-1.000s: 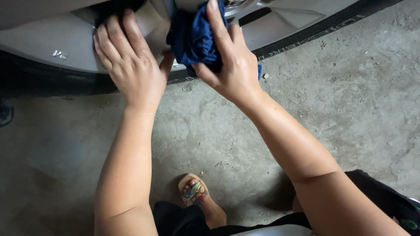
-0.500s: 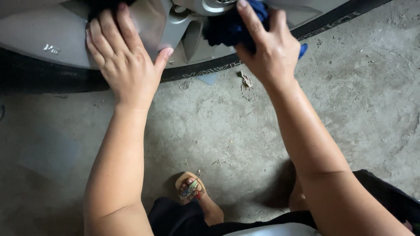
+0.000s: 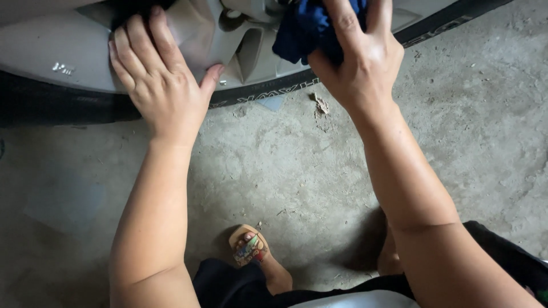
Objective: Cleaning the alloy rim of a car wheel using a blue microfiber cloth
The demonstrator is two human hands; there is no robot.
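My left hand [image 3: 162,85] lies flat with fingers spread on the silver-grey plastic wheel cover [image 3: 51,54], thumb angled toward a spoke recess. The black rubber tyre [image 3: 68,105] rims the cover and rests on the grey concrete floor [image 3: 274,165]. My right hand [image 3: 357,54] is closed around the dark blue cloth [image 3: 302,28], pressing it against the cover near the hub; the contact point appears partly hidden. Below, a foot in a tan patterned sandal [image 3: 251,248] stands on the floor.
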